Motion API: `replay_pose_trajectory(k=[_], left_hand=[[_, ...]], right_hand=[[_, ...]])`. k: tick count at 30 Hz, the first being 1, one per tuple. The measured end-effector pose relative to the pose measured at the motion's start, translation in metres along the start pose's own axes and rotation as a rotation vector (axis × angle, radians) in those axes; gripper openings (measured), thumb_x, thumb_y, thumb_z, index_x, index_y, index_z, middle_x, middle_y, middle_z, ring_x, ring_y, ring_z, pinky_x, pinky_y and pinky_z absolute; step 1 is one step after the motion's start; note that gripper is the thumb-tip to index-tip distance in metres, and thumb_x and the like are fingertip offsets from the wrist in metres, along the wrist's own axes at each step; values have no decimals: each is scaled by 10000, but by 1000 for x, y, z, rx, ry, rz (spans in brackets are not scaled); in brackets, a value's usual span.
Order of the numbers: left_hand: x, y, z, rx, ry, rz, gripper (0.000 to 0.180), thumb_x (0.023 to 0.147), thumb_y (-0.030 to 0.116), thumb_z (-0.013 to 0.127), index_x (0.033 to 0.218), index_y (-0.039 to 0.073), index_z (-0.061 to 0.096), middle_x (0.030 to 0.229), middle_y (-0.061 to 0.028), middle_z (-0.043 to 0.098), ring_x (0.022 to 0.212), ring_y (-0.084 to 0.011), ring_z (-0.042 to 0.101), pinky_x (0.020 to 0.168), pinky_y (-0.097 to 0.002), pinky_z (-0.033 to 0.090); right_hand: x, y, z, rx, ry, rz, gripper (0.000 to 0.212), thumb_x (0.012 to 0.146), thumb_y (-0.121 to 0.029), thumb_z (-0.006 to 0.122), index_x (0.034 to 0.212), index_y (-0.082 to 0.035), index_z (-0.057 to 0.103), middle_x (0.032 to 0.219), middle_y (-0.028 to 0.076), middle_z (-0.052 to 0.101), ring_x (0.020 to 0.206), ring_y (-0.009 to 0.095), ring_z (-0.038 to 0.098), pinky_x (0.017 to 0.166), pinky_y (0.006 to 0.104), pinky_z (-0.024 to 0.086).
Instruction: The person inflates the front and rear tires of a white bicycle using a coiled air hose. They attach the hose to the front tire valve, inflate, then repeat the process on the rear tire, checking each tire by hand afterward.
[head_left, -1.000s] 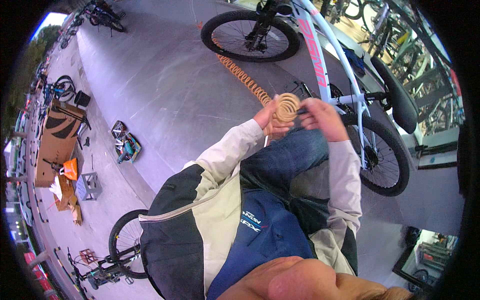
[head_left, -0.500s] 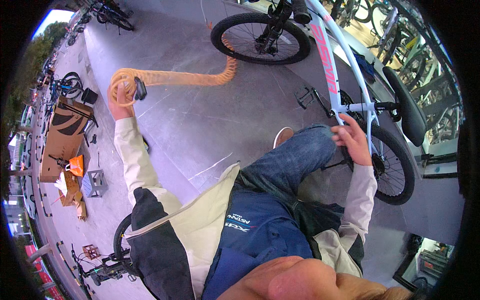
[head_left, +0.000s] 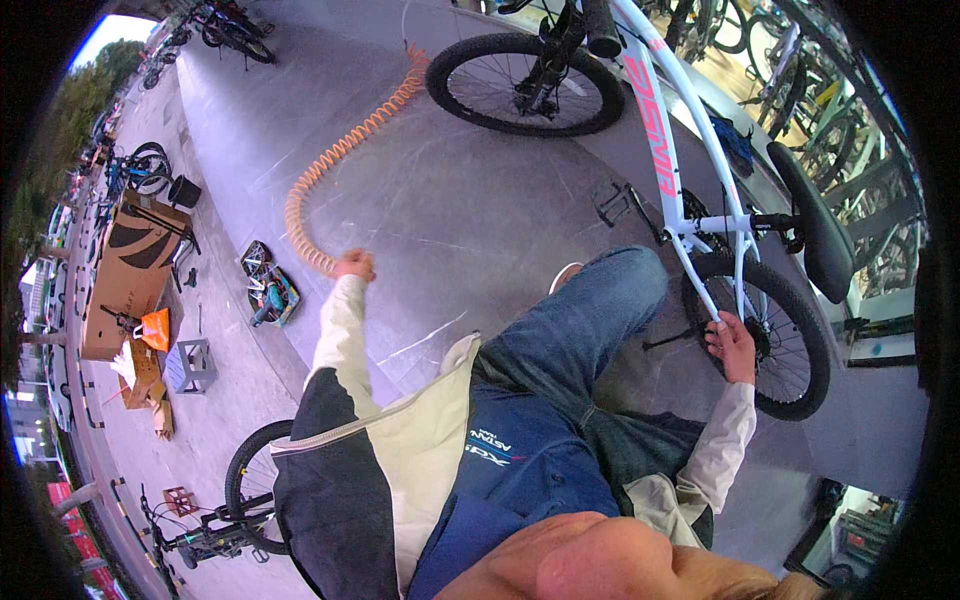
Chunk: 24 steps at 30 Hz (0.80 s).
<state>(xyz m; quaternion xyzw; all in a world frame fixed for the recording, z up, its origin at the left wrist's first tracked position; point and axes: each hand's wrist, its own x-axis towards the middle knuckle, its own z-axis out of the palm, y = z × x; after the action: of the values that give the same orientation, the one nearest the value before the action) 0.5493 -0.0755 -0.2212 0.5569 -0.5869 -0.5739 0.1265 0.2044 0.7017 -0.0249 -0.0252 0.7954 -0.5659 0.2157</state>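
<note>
The orange coiled hose (head_left: 345,150) stretches in a curve over the floor, and its near end meets my left hand (head_left: 355,265). That hand's fingers are curled closed at the hose end; the fitting is hidden. A white bicycle (head_left: 655,120) with pink lettering stands to the right, its rear wheel (head_left: 815,350) beside my right leg. My right hand (head_left: 735,347) is closed around the lower end of a white frame stay by the rear hub, with the fingers curled. The stay's tip lies hidden under this hand.
A tool case (head_left: 268,285) lies open on the floor to the left. Beyond are a large cardboard box (head_left: 130,275), an orange bag (head_left: 153,330) and a grey crate (head_left: 188,367). Another bicycle (head_left: 235,520) lies lower left. More bicycles (head_left: 810,90) fill the space behind glass at right.
My left hand has come down and nearer; the bunched hose coils have unwound into a long curve. My right hand has moved down from the frame's middle to the rear hub area.
</note>
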Motion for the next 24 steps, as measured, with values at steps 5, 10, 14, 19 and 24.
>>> replay_pose_trajectory(k=[5,10,14,19,24], left_hand=[[-168,115,143,-221,-640,280,473,994,309,682,1384,73,553,1303,-121,655,1119,-261,683,926,-369,570],[-295,215,271,-152,-1535,426,486,1010,314,630,1399,42,525,1286,-147,645,1124,-260,670,942,-397,562],[-307,188,388,61,-1954,-124,620,978,405,685,1458,73,477,1338,-140,615,1151,-255,662,969,-390,559],[-267,139,445,166,-1254,-489,501,974,358,690,1367,82,549,1244,-86,622,1166,-243,627,1009,-415,531],[-272,164,407,94,-1266,-561,491,986,354,683,1382,94,551,1303,-90,617,1156,-253,630,1008,-430,527]], right_hand=[[-6,-14,6,30,63,-107,227,1039,-217,618,1138,-29,701,913,46,725,727,86,652,611,213,492],[-12,-26,26,-7,115,-111,260,995,-279,689,921,-31,714,720,13,661,583,73,575,523,223,433],[-1,-12,64,-150,151,-228,245,936,-247,753,1045,-30,721,839,71,737,723,145,687,656,297,536],[16,45,63,-348,15,-158,448,881,-304,792,1244,-78,657,914,112,765,817,231,746,765,371,580],[30,83,70,-665,88,59,535,888,-281,800,1334,-63,602,988,155,753,891,268,738,802,392,577]])
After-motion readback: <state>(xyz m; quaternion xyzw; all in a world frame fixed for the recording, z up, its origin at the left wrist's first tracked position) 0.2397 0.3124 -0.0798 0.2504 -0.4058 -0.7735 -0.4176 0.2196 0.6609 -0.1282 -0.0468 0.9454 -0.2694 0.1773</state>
